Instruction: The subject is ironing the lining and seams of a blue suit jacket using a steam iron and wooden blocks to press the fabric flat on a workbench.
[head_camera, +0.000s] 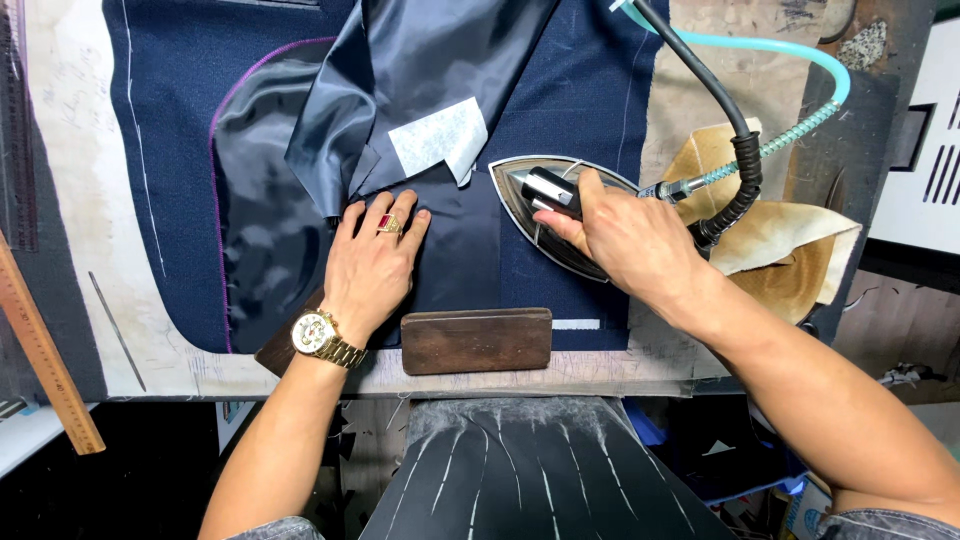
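The right hand (625, 235) is clenched around the black handle of the steam iron (545, 215). The iron rests soleplate-down on the navy fabric panel (570, 100), right of the table's centre and pointing toward the left edge. A black cable (715, 110) and a teal hose (790, 50) rise from the iron's rear and run toward the far right corner. Just beside the iron, toward the right edge, lies a tan scorched cloth pad (790, 250).

The left hand (372, 265) lies flat and released, palm down, fingers spread, pressing the navy fabric just left of the iron; it grasps nothing. This hand wears a gold ring with a red stone (389, 224) and a gold wristwatch (318, 335).

A dark grey lining (400, 70) is folded back over the navy fabric toward the far edge, with a small white patch (440, 138) on it, just beyond the left fingertips. A purple trim line (212, 200) borders the lining at the left.

A dark wooden block (476, 340) sits at the near edge of the table (70, 150), between the two forearms, close to the left wrist. A wooden ruler (45, 360) lies slanted at the near left corner.
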